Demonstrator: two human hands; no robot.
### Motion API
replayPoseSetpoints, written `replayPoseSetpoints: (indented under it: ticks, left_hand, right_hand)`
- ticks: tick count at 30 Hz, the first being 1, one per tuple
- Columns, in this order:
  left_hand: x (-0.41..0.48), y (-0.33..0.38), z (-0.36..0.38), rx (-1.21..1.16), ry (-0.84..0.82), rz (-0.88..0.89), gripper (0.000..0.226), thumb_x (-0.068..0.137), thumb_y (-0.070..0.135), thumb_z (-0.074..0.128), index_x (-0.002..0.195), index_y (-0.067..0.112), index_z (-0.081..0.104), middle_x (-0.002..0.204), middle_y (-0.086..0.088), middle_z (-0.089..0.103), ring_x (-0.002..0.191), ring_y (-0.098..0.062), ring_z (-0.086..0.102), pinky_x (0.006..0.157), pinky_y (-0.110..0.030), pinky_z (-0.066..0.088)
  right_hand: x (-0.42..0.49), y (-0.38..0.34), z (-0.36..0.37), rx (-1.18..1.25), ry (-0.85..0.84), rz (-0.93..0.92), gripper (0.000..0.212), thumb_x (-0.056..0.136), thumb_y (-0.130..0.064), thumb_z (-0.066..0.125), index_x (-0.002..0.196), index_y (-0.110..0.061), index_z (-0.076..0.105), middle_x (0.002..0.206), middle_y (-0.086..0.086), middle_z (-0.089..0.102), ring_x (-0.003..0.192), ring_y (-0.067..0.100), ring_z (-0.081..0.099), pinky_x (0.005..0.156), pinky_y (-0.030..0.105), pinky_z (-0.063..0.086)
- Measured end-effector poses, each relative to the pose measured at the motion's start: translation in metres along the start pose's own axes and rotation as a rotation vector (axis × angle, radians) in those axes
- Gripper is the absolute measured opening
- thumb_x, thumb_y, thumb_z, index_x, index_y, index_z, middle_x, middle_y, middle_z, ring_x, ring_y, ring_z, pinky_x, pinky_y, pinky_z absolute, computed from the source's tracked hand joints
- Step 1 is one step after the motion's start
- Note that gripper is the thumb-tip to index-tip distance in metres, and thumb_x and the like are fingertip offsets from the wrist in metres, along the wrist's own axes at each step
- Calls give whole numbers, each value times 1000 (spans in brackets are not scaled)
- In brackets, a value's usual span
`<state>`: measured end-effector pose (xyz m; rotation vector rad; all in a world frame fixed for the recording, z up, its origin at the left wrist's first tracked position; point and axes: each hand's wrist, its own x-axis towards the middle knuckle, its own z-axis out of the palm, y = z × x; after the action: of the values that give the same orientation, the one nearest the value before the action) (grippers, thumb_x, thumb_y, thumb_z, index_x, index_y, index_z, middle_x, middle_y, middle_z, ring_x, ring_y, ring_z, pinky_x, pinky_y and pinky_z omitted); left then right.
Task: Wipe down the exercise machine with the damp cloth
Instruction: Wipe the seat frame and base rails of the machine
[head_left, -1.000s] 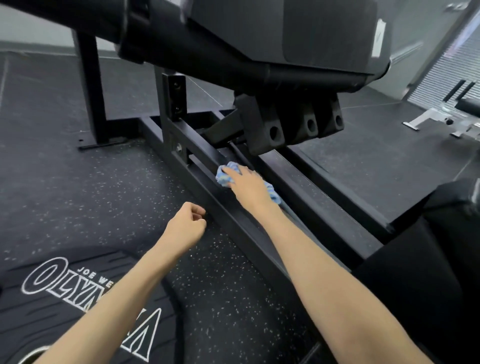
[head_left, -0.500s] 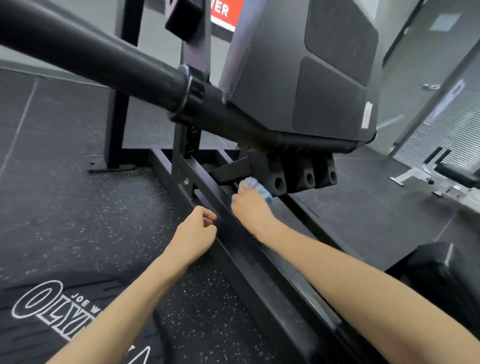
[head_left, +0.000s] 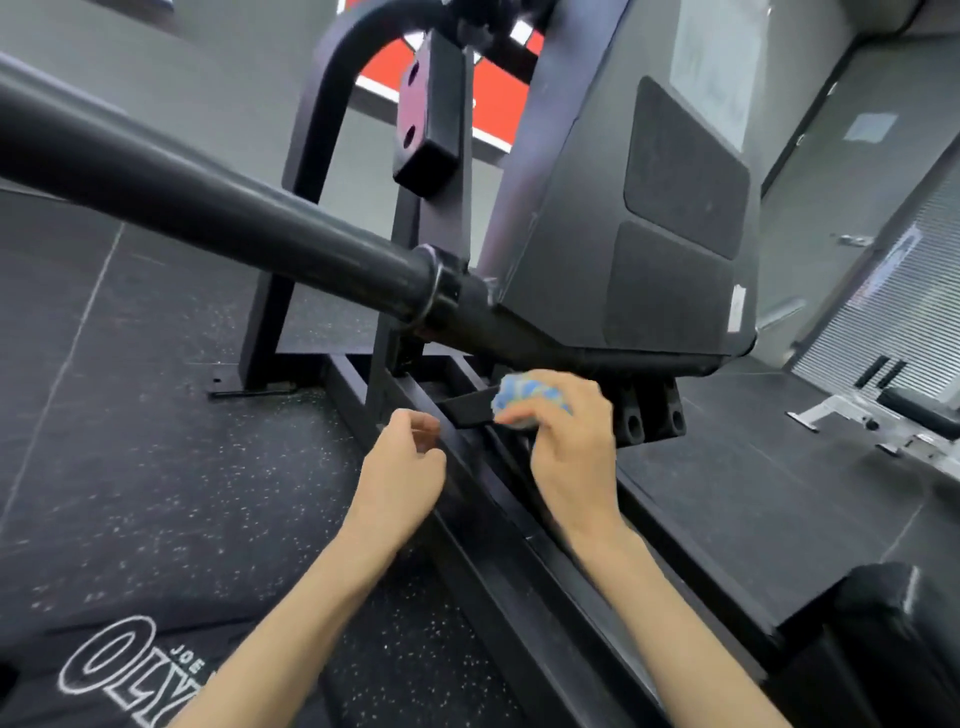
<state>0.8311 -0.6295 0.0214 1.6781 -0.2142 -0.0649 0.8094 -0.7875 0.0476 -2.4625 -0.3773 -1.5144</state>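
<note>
Since the earlier frame our right hand (head_left: 569, 447) has gone forward along the low frame and now sits at the short black bracket (head_left: 467, 408) under the footplate (head_left: 649, 218), and our view has tilted up, so more of the machine's upright frame shows. We hold the blue damp cloth (head_left: 527, 397) bunched in this hand, fingers curled around it and the thumb under it, and the cloth touches the end of the bracket. Our left hand (head_left: 402, 467) is just beside it, to the left of the black floor rail (head_left: 498, 561); its fingers are loosely curled and it holds nothing. We cannot tell if it touches the rail.

Above both hands the thick black bar (head_left: 208, 202) runs across from the left and joins the exercise machine (head_left: 571, 156) beside the footplate. On the speckled rubber floor (head_left: 156, 467), near our left forearm, lies a black weight plate (head_left: 104, 670) with white letters. Far right, well apart, stands a white bench frame (head_left: 852, 410).
</note>
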Motion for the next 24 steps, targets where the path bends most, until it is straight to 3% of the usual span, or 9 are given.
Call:
replayPoseSetpoints:
  ticks: [2,3,6,11,13,15,18,22,24]
  left_hand:
    - [0,10,-10,-53,83,58,28,91,2,43,109,22,51,107,5,59,89,-7,54,68,-19,43]
    - [0,15,-15,-80,131,91,30,90,0,43,109,22,51,106,6,59,88,-3,55,65,-15,42]
    - [-5,31,-28,-199,336,155,33,87,-5,42,109,19,52,98,6,59,82,2,53,58,-4,39]
    - [-15,53,-60,-327,678,337,34,82,-11,40,100,17,46,94,7,51,82,0,49,67,-2,36]
    - [-20,59,-74,-295,704,409,37,80,-12,41,97,20,45,95,3,49,83,-3,48,70,-5,36]
    - [-25,65,-83,-256,684,477,46,79,-13,42,94,30,44,100,0,48,87,-6,47,73,-10,38]
    - [-24,74,-94,-214,703,559,52,76,-15,42,98,33,46,105,3,48,94,-10,47,76,-12,39]
    - [-19,85,-95,-100,664,644,47,73,-10,44,112,15,52,108,10,45,100,-13,46,84,-19,41]
    - [-15,88,-94,27,592,682,52,73,-13,47,118,12,53,111,11,45,103,-8,41,89,-19,38]
  right_hand:
    - [28,-30,-9,25,344,20,30,88,-1,47,99,-20,67,113,1,51,106,22,50,92,35,41]
    - [41,-41,-2,46,345,13,33,90,-3,45,111,-23,60,119,3,46,110,23,47,97,38,40]
    - [63,-81,38,87,94,-59,49,91,-3,45,133,-28,39,130,7,39,122,24,38,106,51,31]
    - [77,-77,48,-34,-4,-339,52,89,-5,49,135,-25,35,137,5,43,132,20,37,114,46,25]
    - [70,-49,38,-84,6,-339,45,94,-11,45,136,-23,37,141,2,40,135,21,36,111,52,28]
    - [61,-39,33,45,38,-171,36,100,-19,39,136,-22,38,141,2,40,134,24,37,105,57,32]
    - [64,-86,47,109,60,-31,43,94,-10,51,133,-25,42,139,-3,43,135,19,34,111,52,26]
    - [79,-96,47,-52,-85,-448,43,90,-7,57,127,-26,48,142,0,40,130,22,38,109,39,27]
    - [101,-59,25,-170,-126,-494,40,88,-2,54,124,-21,53,135,4,48,119,23,43,102,36,33]
